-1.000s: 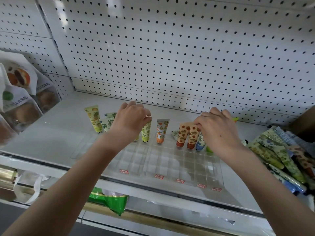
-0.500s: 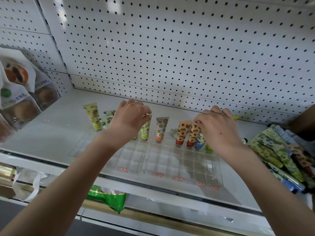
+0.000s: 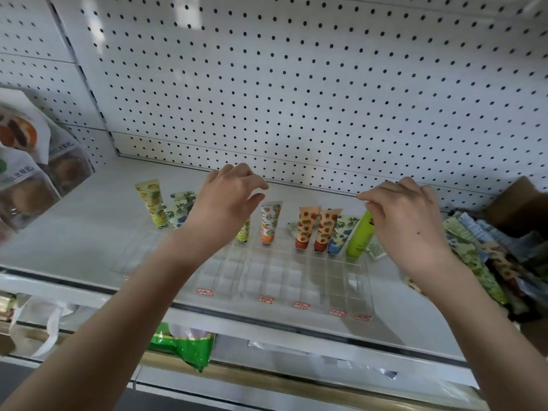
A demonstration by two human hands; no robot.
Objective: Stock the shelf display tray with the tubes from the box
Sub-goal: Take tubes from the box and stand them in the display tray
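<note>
Half a second ago both hands were down on the far row of tubes; now both have lifted clear. The left hand (image 3: pixel 228 203) hangs above the row, fingers loosely spread, thumb apart, holding nothing, and the yellow tube (image 3: pixel 243 232) it was setting stands in its cell. The right hand (image 3: pixel 409 223) has drawn right, uncovering a green tube (image 3: pixel 358 235) at the row's right end. Its curled fingertips sit right at that tube's top, and I cannot tell whether they pinch it or have let go. So the far row looks seated, and the likely next step is a reach to the box (image 3: pixel 516 209) at far right, where more tubes (image 3: pixel 480 262) lie heaped flat. The tray (image 3: pixel 267 280) is clear hard plastic, a grid of small square cells, with red tags (image 3: pixel 265 298) along its near edge; most cells are unfilled. The tubes are soft, glossy and printed, standing cap down with flat crimped tops, some leaning. Behind is a white pegboard (image 3: pixel 296 84).
</note>
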